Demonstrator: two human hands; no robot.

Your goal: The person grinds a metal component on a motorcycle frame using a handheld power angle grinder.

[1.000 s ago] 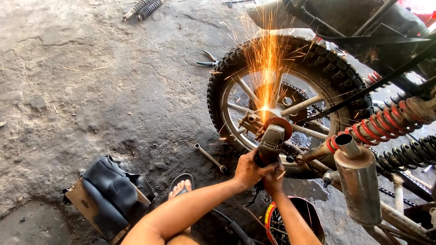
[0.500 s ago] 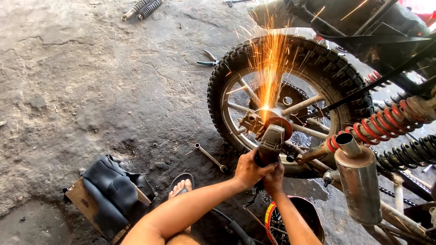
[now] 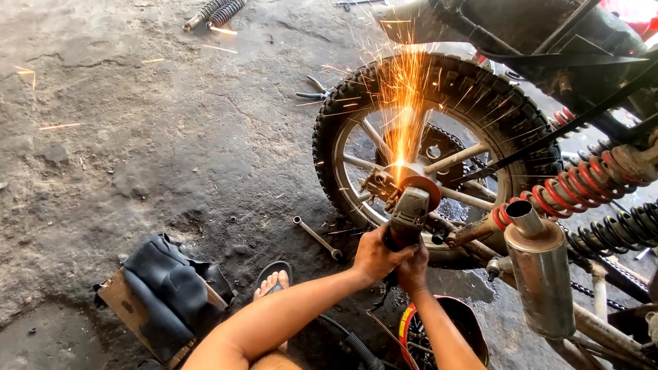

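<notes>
Sparks still flying; both hands' grip closed on angle grinder (image 3: 409,209); cracked, stained concrete floor (image 3: 137,137).

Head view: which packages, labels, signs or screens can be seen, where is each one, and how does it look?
No packages, signs or screens show.
Sticker band: on the rim of the round dark helmet-like object below the hands, at the bottom edge; curved strip, red, yellow and white.
Cardboard piece: on the ground at lower left, under a black rubber tube; flat, plain brown.
</notes>
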